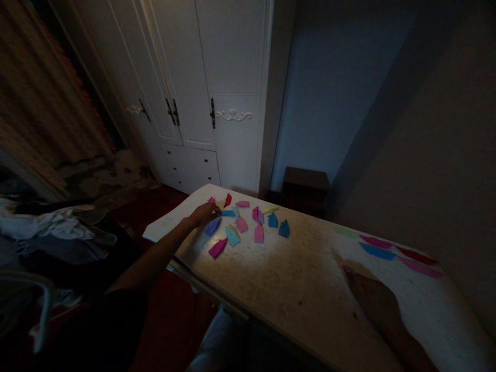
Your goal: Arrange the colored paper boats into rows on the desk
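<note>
My left hand [204,213] reaches to the far left part of the table, its fingers pinched together at the left end of a blue folded paper [228,213]. Around it lie several more folded papers: a purple one [213,226] just below the hand, a magenta one [217,248], a light turquoise one [233,236], a pink one [242,223] and a red one [228,200]. My right hand [374,297] lies low over the right side of the table, fingers stretched out, with nothing visible in it. Beyond it are a blue paper strip [377,251] and several other coloured strips.
The long pale table [310,268] runs from left to right. Two teal folded papers [284,228] stand near its middle. A white wardrobe [236,67] is behind, beside a low brown cabinet [305,181]. Clothes [58,225] are heaped at the left.
</note>
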